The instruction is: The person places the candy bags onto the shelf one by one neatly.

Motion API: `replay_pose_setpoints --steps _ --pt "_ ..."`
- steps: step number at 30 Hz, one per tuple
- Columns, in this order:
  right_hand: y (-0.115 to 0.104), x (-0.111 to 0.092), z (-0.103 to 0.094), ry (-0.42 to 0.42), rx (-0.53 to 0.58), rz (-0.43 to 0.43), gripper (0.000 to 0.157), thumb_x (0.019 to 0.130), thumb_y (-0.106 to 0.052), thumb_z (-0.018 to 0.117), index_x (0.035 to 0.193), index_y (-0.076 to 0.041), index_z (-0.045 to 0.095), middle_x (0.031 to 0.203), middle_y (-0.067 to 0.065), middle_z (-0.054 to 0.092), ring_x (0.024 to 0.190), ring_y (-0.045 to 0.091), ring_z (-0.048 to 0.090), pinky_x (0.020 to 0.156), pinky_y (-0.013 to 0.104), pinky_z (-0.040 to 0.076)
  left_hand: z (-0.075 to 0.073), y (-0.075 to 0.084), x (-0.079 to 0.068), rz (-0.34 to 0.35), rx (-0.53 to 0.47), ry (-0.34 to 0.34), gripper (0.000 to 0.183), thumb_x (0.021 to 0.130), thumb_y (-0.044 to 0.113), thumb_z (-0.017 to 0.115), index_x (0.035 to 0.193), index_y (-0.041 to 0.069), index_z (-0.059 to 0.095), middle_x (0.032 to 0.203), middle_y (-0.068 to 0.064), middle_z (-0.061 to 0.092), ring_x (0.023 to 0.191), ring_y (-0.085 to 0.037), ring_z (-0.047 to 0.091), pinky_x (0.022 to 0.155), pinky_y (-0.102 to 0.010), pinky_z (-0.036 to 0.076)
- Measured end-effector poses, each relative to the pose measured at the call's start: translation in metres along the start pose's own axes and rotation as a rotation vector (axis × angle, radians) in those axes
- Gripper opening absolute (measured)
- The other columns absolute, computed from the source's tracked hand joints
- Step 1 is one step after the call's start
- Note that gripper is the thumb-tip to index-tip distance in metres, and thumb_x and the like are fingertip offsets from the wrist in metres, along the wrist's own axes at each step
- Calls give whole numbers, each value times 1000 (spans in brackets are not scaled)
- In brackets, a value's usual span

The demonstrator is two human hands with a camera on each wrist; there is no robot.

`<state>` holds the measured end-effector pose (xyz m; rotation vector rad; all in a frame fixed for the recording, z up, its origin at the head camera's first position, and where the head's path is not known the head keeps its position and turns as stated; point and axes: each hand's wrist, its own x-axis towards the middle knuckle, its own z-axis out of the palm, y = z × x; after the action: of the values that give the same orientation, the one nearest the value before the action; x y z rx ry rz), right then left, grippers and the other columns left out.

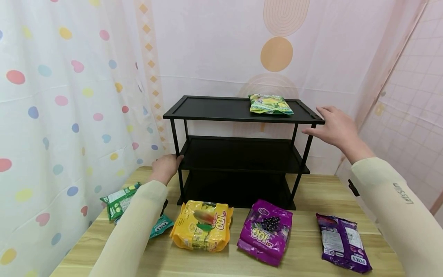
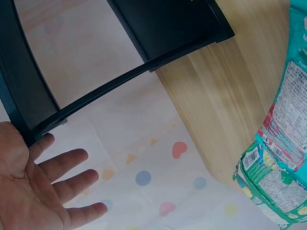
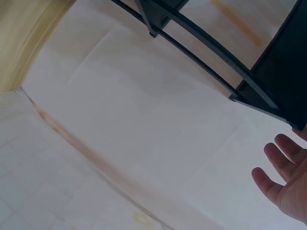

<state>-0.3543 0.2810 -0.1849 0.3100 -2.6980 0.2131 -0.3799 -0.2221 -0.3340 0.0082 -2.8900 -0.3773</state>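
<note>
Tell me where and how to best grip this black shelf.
Probably best to grip the black shelf by the slim posts at its two ends, coming from left and right: it is long, and the yellow bag and bright purple bag lie right in front.

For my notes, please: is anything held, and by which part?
Nothing is clearly held: left grip open beside the rack, right grip open near its top right corner.

The shelf (image 1: 240, 154) is black, the left curtain (image 1: 77, 115) colourfully dotted
</note>
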Motion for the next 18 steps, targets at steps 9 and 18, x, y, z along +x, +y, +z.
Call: replay_pose_setpoints --steps 9,18 --pt "9 -7 2 -11 80 58 103 85 -66 64 154 1 28 151 33 29 136 52 29 102 70 28 2 -2 1 1 -2 2 52 109 38 35 74 5 55 86 -22 66 92 -51 63 81 -67 46" --pt "21 -14 8 -16 140 84 101 87 -65 63 153 4 28 149 37 30 134 55 30 102 70 27 2 -1 1 3 -17 0 50 109 37 36 76 5 55 86 -21 65 93 -51 62 83 -68 45"
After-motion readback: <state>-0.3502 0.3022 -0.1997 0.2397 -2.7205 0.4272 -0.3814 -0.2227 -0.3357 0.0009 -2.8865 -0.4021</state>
